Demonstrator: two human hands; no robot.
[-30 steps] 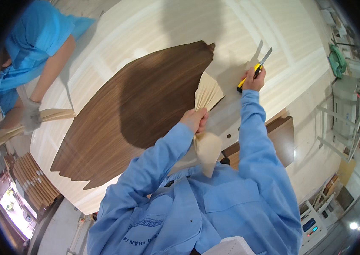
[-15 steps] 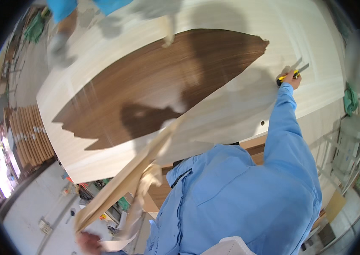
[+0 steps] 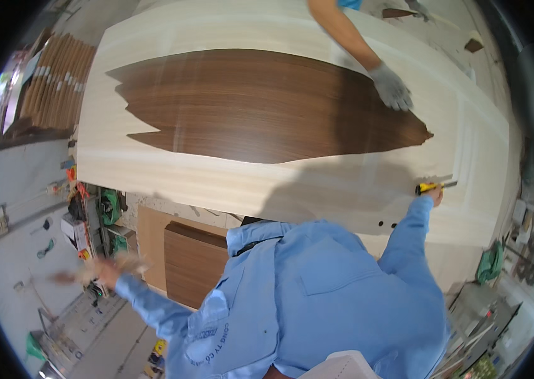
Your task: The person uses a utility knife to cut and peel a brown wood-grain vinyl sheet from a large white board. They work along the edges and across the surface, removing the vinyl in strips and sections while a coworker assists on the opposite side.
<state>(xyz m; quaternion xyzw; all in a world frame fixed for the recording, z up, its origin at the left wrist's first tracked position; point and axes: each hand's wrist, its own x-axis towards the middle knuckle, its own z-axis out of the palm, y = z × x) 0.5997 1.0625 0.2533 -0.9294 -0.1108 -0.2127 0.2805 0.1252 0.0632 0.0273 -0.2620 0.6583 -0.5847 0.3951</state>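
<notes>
A yellow and black utility knife (image 3: pixel 430 188) with its blade out is in my right hand (image 3: pixel 436 197), low over the right part of a large pale wood-grain panel (image 3: pixel 216 183). My left hand (image 3: pixel 108 273) is stretched out to the left, off the panel and blurred by motion. Around it is a light-brown strip (image 3: pixel 133 263), smeared and crumpled-looking, which the hand grips. Along the panel runs a long dark brown wood-grain piece (image 3: pixel 235 104) with jagged ends. A co-worker's grey-gloved hand (image 3: pixel 392 87) reaches from the far side onto its right part.
Below the panel, near my left side, stand dark brown boards (image 3: pixel 194 265). A stack of brown boards (image 3: pixel 57 82) is at the far left. Green cloth (image 3: pixel 489 262) hangs at the right near a cluttered equipment area. Small tools and boxes (image 3: pixel 76 230) sit at the left.
My left hand has swung up and outward with the strip, which no longer reaches across the panel. The view has turned. The co-worker's gloved hand now lies over the dark piece's right part.
</notes>
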